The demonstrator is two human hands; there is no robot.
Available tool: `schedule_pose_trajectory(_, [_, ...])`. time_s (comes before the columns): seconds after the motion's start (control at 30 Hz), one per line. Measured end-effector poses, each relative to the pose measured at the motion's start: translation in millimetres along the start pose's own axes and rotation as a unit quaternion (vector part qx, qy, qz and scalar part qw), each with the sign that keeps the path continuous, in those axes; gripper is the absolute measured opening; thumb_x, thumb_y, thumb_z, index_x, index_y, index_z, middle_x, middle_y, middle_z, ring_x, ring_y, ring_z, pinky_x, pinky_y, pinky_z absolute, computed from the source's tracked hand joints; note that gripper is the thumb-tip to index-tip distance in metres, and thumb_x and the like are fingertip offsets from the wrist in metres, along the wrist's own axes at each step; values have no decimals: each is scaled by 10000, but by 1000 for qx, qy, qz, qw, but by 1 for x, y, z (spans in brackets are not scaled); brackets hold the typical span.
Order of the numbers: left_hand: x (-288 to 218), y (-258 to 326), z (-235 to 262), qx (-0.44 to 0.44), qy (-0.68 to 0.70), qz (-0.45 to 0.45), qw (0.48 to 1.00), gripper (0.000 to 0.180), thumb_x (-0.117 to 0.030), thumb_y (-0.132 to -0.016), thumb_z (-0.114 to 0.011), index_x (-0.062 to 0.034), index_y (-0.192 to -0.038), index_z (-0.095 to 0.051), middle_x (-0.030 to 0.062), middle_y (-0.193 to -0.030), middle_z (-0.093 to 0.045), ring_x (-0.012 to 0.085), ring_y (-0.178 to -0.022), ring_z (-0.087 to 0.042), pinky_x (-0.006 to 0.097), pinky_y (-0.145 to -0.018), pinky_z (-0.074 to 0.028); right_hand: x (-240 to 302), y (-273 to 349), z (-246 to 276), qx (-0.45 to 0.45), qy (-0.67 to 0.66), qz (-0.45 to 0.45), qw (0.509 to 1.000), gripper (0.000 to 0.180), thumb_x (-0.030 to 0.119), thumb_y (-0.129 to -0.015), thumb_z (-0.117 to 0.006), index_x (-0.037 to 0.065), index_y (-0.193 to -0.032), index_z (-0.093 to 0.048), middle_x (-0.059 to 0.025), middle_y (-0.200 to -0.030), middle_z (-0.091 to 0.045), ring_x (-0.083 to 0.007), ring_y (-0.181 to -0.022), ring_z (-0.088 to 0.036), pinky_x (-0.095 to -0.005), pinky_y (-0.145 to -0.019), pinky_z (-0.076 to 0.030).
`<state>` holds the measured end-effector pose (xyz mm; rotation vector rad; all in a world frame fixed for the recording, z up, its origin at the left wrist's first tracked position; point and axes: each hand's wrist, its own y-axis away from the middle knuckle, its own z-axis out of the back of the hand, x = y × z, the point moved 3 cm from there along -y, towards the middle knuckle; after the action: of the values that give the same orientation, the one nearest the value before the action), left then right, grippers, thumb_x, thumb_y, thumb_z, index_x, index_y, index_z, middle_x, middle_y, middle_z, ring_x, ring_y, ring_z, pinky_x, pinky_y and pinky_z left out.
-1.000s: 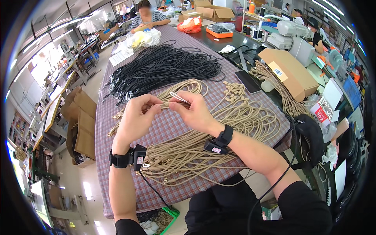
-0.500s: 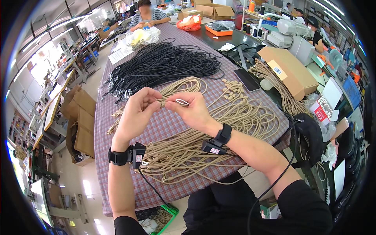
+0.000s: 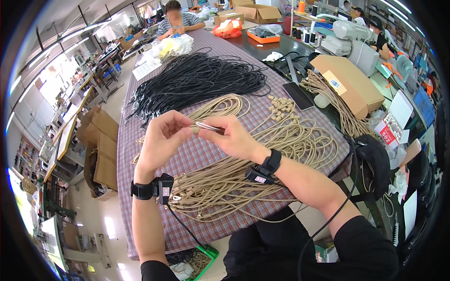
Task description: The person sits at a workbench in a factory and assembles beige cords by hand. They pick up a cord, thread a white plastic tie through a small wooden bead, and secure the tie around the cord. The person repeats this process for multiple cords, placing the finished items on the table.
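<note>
Above the checked table, my two hands meet fingertip to fingertip. My left hand (image 3: 161, 143) is closed in a pinch on a small beige piece (image 3: 194, 130), probably a cord end; the fingers cover most of it. My right hand (image 3: 236, 140) grips a slim silver metal tool (image 3: 209, 126) that looks like tweezers, its narrow end at the left fingertips. Below and behind the hands lie bundles of beige cord (image 3: 220, 182), some with small metal clasps. Small beige pieces (image 3: 281, 107) are heaped beyond my right hand.
A large pile of black cords (image 3: 201, 77) covers the far part of the checked tablecloth (image 3: 133, 225). To the right are a phone (image 3: 298, 95), a cardboard box (image 3: 349, 86) and a sewing machine (image 3: 349, 35). Another person (image 3: 178, 23) sits at the far end.
The silver tool has turned in my right hand; its narrow end now reaches left to the pinched piece, where before a loop stuck out rightward. Both hands stay nearly in place.
</note>
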<state>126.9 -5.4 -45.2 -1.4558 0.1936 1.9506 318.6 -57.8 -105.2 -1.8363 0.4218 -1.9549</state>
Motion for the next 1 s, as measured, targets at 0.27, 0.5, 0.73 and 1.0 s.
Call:
schedule_pose_trajectory(0.27, [23,-5,5,23,23,11,999,107,-14,-1012,-712,29,-1109,-724,31,-992,-761,67,-908,-679,242,-820,-556,1,0,1,1,-13,24,1000,139,98,-1034,-686,-19,-1026,-761,25,-740,-604,-44,-678,-477,-268,-594,-390])
schedule_pose_trajectory(0.5, [59,-12,9,82,144,-19,986,101,-52,-1037,-704,9,-1116,-718,39,-1013,-756,102,-925,-691,279,-861,-557,6,4,-2,31,-29,-3,999,137,95,-1041,-671,-6,-1042,-764,31,-781,-626,-40,-696,-506,-268,-606,-400])
schedule_pose_trajectory(0.73, [77,-12,-7,118,323,-10,939,161,-120,-1058,-710,7,-1158,-697,55,-1024,-748,127,-947,-685,314,-896,-550,6,3,-4,25,-70,-7,997,151,104,-1053,-658,-5,-1030,-761,42,-800,-626,-38,-723,-502,-259,-632,-407])
schedule_pose_trajectory(1.0, [62,-7,5,80,201,-3,976,107,-94,-1055,-700,4,-1096,-720,39,-991,-757,118,-895,-690,295,-824,-560,1,3,-6,37,-68,-15,997,220,156,-1071,-637,11,-944,-742,51,-746,-585,-31,-706,-466,-253,-617,-390])
